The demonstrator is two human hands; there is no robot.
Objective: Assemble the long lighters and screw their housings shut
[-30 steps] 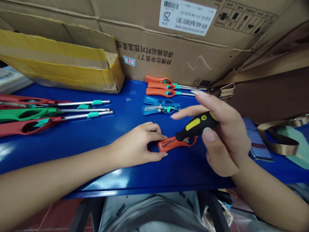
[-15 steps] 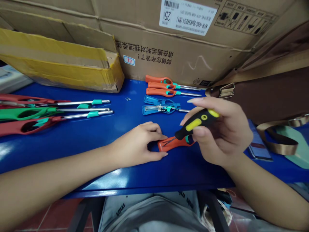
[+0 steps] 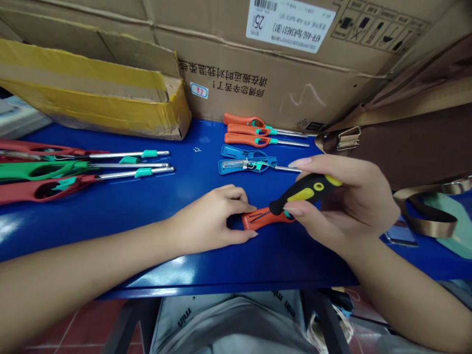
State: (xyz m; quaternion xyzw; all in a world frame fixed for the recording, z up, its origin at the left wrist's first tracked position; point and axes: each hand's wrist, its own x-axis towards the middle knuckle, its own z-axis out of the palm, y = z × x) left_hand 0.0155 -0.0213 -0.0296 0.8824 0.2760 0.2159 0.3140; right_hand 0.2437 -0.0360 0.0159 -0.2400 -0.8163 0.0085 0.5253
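An orange lighter handle [image 3: 262, 220] lies on the blue table [image 3: 155, 206] in front of me. My left hand [image 3: 212, 221] pinches its left end between thumb and fingers and holds it down. My right hand [image 3: 342, 204] is wrapped round a black and yellow screwdriver [image 3: 306, 191]. The screwdriver's thin shaft points down-left, and its tip rests on the orange handle. The handle's right part is hidden behind my right hand.
Three orange lighters [image 3: 258, 132] and two blue handle shells [image 3: 245, 160] lie behind. Several long red and green lighters [image 3: 84, 169] lie at the left. A yellow-taped carton [image 3: 92, 98] and big cardboard boxes [image 3: 280, 73] line the back. A brown bag [image 3: 405, 142] and strap [image 3: 427, 221] sit right.
My right hand's fingers, spread a second ago, have closed round the screwdriver and shifted slightly right. The left hand and orange handle have stayed in place.
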